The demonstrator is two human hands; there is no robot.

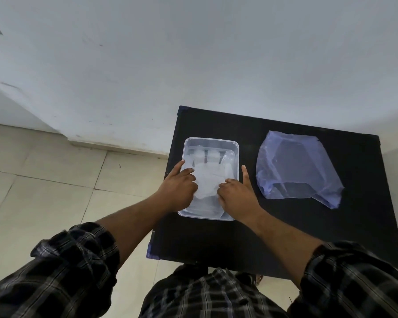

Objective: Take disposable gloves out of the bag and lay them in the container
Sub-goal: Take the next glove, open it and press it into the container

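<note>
A clear rectangular plastic container (210, 141) sits on the left part of a black table (285, 237). Translucent disposable gloves (208, 177) lie flat inside it, fingers pointing away from me. My left hand (178, 188) rests over the container's left side, fingertips pressing on the top glove. My right hand (236, 195) rests over the right side, its fingertips on the glove and one finger stretched along the outside of the rim. A bluish translucent plastic bag (296, 168) lies crumpled to the right, apart from both hands.
The black table stands against a white wall (193, 53). Beige floor tiles (44, 180) lie to the left, beyond the table's left edge. My checked sleeves are rolled up at the bottom of the view.
</note>
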